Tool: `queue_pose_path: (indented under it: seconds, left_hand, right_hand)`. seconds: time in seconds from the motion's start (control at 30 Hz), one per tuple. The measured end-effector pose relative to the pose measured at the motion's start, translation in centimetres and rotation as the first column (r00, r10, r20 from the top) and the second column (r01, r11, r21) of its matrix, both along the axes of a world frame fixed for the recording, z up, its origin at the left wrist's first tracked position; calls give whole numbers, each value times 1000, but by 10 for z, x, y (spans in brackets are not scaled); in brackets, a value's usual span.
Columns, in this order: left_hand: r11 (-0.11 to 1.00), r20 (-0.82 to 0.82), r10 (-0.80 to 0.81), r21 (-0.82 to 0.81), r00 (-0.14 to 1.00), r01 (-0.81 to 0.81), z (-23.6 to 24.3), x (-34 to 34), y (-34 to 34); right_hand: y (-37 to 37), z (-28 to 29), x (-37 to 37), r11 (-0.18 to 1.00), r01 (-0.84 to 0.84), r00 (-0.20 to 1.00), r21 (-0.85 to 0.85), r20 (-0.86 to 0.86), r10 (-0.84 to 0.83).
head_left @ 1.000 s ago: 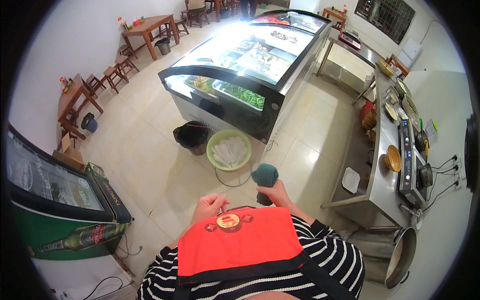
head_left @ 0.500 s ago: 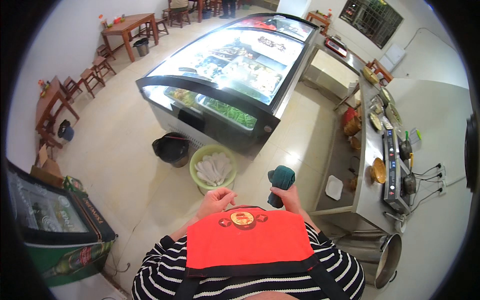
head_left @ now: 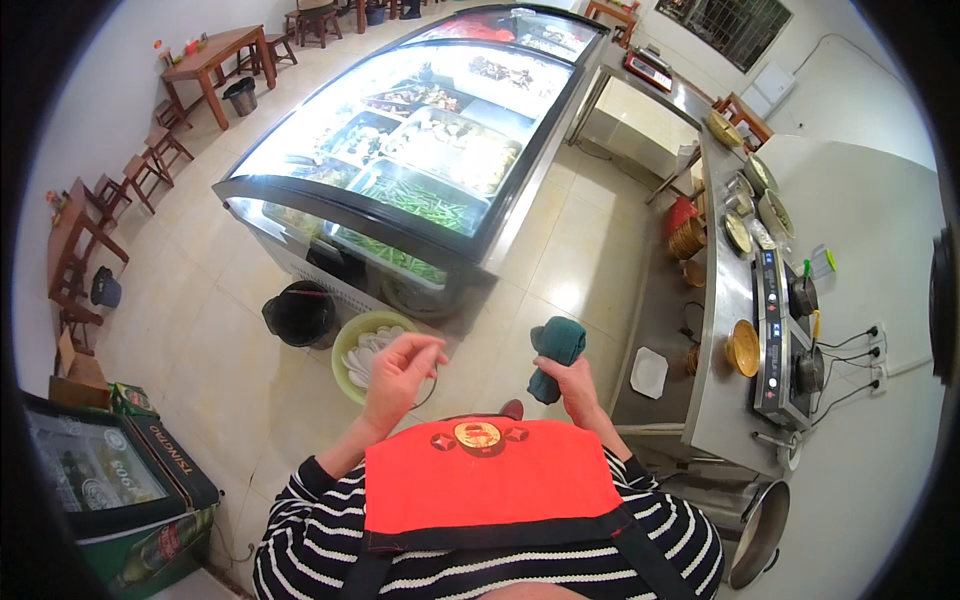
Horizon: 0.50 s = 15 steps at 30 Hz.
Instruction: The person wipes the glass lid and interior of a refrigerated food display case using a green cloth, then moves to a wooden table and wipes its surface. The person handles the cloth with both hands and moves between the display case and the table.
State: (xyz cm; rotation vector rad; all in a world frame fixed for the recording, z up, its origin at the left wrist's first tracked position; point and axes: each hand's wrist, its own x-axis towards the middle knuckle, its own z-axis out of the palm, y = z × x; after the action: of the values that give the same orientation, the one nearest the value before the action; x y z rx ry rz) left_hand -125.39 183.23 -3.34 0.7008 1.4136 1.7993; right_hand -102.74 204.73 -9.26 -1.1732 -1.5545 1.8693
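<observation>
My right hand (head_left: pixel 572 382) is wrapped round a bunched dark green cloth (head_left: pixel 560 342), held upright in front of the red apron (head_left: pixel 490 500). My left hand (head_left: pixel 398 378) is raised with its fingers curled together, and I see nothing in them. Beyond and below it, a light green basin (head_left: pixel 350 387) of white spoons (head_left: pixel 362 358) is partly covered by the hand. Beside the basin, on its left, stands a black bin (head_left: pixel 300 315). The cloth hangs over the tiled floor, between the basin and the steel counter.
A lit glass display case (head_left: pixel 400 150) with trays of food stands ahead. Along the right runs a steel counter (head_left: pixel 715 400) with burners (head_left: pixel 778 340) and a brown bowl (head_left: pixel 742 348). A large pot (head_left: pixel 755 535) is at lower right, a green drinks fridge (head_left: pixel 120 480) at lower left.
My left hand has risen and moved forward, now covering part of the basin. The display case is nearer and further left in view. The right hand still grips the cloth.
</observation>
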Motion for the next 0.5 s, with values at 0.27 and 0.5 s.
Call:
queue_pose_path:
  seconds: [0.27,0.5]
  left_hand:
    - [898,-603,411,137,684,-418,24,-25,167]
    - [736,-920,321,95,222,-671,-11,-42,210]
  right_hand:
    - [136,-6,51,964,-236,967,-123,-124,221]
    - [217,-3,76,865,-287,937,-411,-309,164]
